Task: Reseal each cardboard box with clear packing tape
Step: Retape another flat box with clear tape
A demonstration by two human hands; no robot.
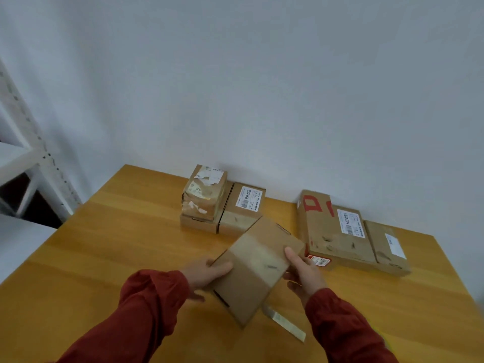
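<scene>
I hold a flat brown cardboard box point(256, 265) tilted above the wooden table point(104, 258), near its front middle. My left hand point(209, 275) grips the box's left edge, thumb on top. My right hand point(303, 273) grips its right edge, thumb lying along the top face. A loose strip of clear tape point(286, 323) hangs from the box's lower end down toward the table. Both sleeves are dark red. No tape roll shows in view.
At the back by the wall stand a taped box point(204, 195) stacked on a flat box point(199, 222) and a labelled box point(245, 208). To the right lie a large box with red marks point(332, 229) and a smaller box point(387, 247). White metal shelving point(31, 158) stands at left.
</scene>
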